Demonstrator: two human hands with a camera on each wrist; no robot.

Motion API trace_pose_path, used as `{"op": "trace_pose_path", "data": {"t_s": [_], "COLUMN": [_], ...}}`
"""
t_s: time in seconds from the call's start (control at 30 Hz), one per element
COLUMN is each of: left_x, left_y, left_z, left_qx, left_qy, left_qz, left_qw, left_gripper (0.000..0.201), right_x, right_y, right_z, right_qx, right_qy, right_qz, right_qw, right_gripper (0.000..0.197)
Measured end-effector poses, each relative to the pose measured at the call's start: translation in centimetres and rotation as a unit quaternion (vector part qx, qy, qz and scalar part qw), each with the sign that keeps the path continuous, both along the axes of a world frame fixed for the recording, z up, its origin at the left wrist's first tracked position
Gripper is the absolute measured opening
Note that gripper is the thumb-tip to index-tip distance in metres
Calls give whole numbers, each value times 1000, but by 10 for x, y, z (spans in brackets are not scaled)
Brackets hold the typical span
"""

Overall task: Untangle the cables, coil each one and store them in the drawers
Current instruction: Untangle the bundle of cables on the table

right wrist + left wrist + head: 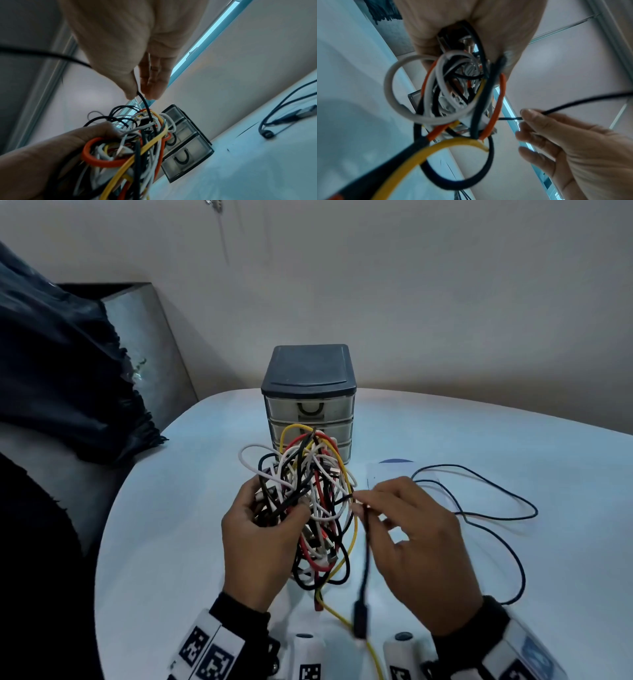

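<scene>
Black cord is the strand you are working loose, and the risk lies in how you draw it: if you pull hard while its far part is still threaded through the bundle, the loops could cinch into a tighter knot, or the whole tangle could slip out of your other hand. Your right hand (pixel 421 546) pinches this thin black cable (pixel 365 553) between thumb and forefinger, the other fingers loosely spread; its plug end hangs below the pinch toward your wrist, blurred. Just to the left of that hand, your left hand (pixel 255 546) has its fingers curled round the tangle of cables (pixel 310 501), a mass of white, black, red and yellow loops held up above the desk (pixel 178 508). Beyond both hands stands the small drawer unit (pixel 309 392), all drawers appearing closed. To the right of your right hand, another black cable (pixel 493 515) lies loose on the desk, not yet coiled.
</scene>
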State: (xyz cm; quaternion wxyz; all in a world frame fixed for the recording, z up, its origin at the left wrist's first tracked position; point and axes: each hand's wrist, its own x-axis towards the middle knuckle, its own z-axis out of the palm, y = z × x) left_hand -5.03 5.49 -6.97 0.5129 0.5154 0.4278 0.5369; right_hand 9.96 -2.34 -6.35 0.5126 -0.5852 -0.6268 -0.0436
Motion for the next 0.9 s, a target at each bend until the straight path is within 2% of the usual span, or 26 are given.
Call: {"op": "trace_pose_path", "data": {"t_s": [0.13,0.27,0.33,0.4,0.47,0.5,0.57,0.63,0.7,0.8,0.9], "left_x": [-1,2,4,5,3,2,-2,-6,-6,0,5], "left_y": [-1,-5,-7,-8,-5,-2,2,3,1,-4,-6], "left_z": [0,2,5,6,4,3,4,10,16,15,11], "left_qx": [-1,-10,-17,-35,-85,-128,-225,-304,-343,-345,-356], "left_qy": [6,-13,-31,-43,-79,-117,-213,-280,-312,-310,-295], "left_qz": [8,-7,-25,-41,-44,-48,-99,-155,-193,-211,-211], "left_qw": [1000,1000,999,998,992,984,946,897,865,860,861], "left_gripper": [29,27,26,26,22,20,24,28,26,36,29], "right_x": [0,-9,-9,-6,-5,-2,4,11,11,4,-3], "right_y": [0,-1,2,5,5,4,1,0,0,0,-1], "right_z": [2,-2,-4,-4,1,3,8,13,14,18,21], "right_qx": [19,-14,-39,-53,-69,-79,-113,-167,-228,-250,-241], "right_qy": [25,27,4,-11,24,77,228,331,358,363,368], "right_qz": [-53,-15,-27,-70,-68,-54,-24,20,77,114,119], "right_qw": [998,999,999,996,995,992,967,929,902,890,890], "right_gripper": [7,7,9,14,10,13,18,6,20,18,12]}}
